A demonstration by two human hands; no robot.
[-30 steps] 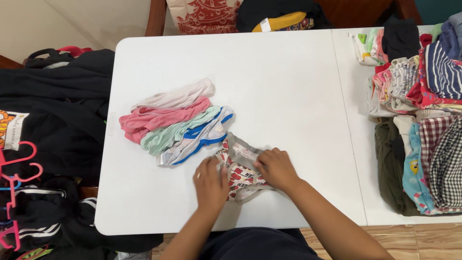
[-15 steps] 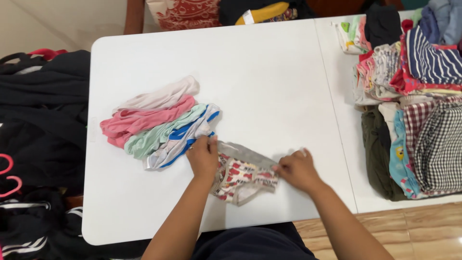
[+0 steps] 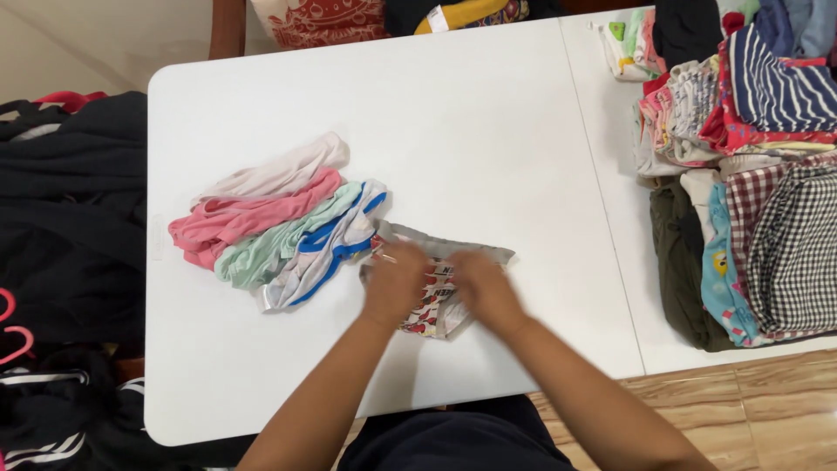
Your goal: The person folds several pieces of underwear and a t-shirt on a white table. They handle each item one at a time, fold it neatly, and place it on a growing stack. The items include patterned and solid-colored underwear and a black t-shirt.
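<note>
A small patterned garment [image 3: 440, 296], white with red print and a grey waistband, lies flat on the white table [image 3: 471, 131] near its front edge. My left hand [image 3: 397, 279] presses on its left part and my right hand [image 3: 479, 283] rests on its middle, the two hands close together and blurred. Just left of the garment sits a fanned row of folded small garments [image 3: 279, 218] in white, pink, mint green and white with blue trim.
A heap of folded clothes [image 3: 750, 166], striped, checked and patterned, covers a second white table at the right. Dark clothing [image 3: 70, 209] and pink hangers [image 3: 13, 323] lie at the left. A red patterned cushion [image 3: 323, 17] is beyond the table's far edge.
My right hand has moved left from the garment's right edge to its middle, beside my left hand. The garment now lies narrower on the table.
</note>
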